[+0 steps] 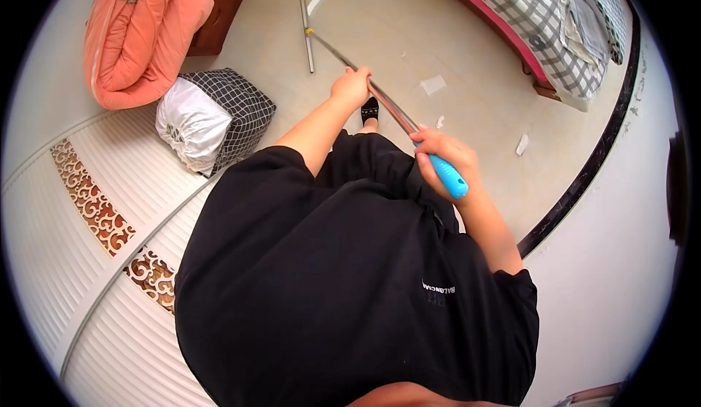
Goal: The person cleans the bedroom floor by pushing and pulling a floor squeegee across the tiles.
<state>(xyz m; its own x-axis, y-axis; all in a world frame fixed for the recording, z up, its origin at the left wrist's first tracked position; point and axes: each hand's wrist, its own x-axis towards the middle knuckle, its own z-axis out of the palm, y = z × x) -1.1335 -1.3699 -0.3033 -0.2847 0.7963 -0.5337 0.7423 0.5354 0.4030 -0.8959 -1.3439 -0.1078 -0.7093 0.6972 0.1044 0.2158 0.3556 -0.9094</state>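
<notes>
A floor squeegee (395,109) runs slantwise ahead of my body, with a metal pole and a blue grip (447,175) at its near end. My right hand (451,155) is closed around the pole where it meets that grip. Farther along, my left hand (352,87) wraps the middle of the pole. A yellow joint links the pole to the thin crossbar head (307,38), which lies on the pale tiled floor (270,49). One foot in a dark patterned sock (370,109) shows below the pole.
Paper scraps (433,84) and another white scrap (522,144) lie on the floor. At left stand a checked storage bag (244,111), orange bedding (142,49) on a brown wooden chair (219,12), and white sliding doors (102,319). A bed with a checked cover (526,12) stands upper right.
</notes>
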